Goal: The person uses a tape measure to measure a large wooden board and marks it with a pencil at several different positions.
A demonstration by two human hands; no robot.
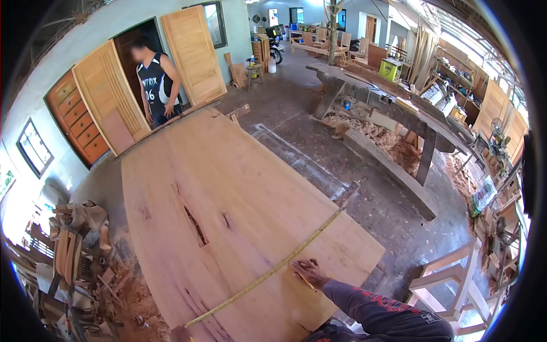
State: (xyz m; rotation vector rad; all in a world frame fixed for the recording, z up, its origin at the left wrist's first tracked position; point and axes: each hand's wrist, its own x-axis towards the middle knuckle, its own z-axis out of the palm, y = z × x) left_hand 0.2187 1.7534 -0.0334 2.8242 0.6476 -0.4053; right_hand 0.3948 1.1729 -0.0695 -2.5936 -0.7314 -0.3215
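Observation:
My right hand (311, 272) rests low over a wide pale wooden slab (250, 182), its fingers bent around a thin yellowish pencil (306, 281). The pencil points down and left-to-right across the wood below the fingers. Just beyond the hand, a yellow tape measure (273, 271) lies stretched across the slab from its right edge to its lower left edge. A dark split (195, 225) and smaller knots mark the slab's surface. My left hand is out of sight.
A person (158, 82) in a dark jersey stands beyond the slab's far end, near leaning door panels (194, 54). A workbench (387, 91) with shavings beneath stands to the right. A wooden frame (444, 279) stands at lower right, scrap wood (71, 251) at left.

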